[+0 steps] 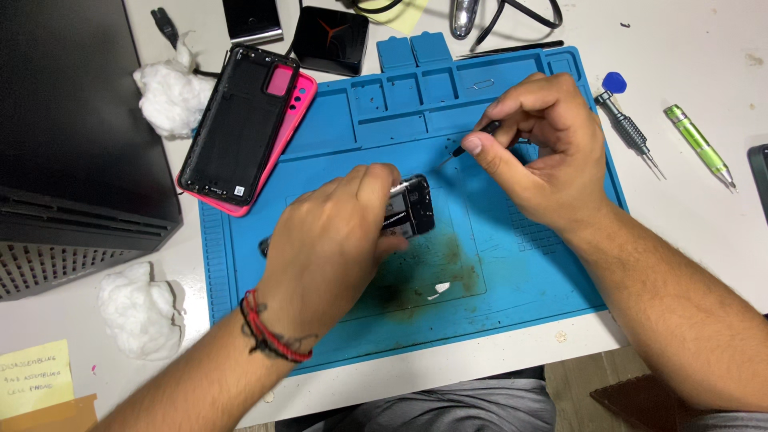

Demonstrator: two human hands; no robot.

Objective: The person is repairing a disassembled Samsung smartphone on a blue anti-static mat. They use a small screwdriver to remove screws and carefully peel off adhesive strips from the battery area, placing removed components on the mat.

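Lying on white table [704, 216]: big blue mat [528, 272]. Pressing down at mat's middle: left hand [336, 240], grip shut around black phone [410, 206]. At two o'clock: right hand [544, 152], grip pinched tight on thin black tool [474, 138].

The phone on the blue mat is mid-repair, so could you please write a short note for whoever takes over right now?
Left hand pins the opened phone on the blue repair mat.
Right hand has a pinch grip on a thin black tool, tip angled toward the phone's top edge.
Done: back cover is off, lying on the pink case at the mat's upper left.
Left: work inside the phone; spare screwdrivers lie right of the mat.
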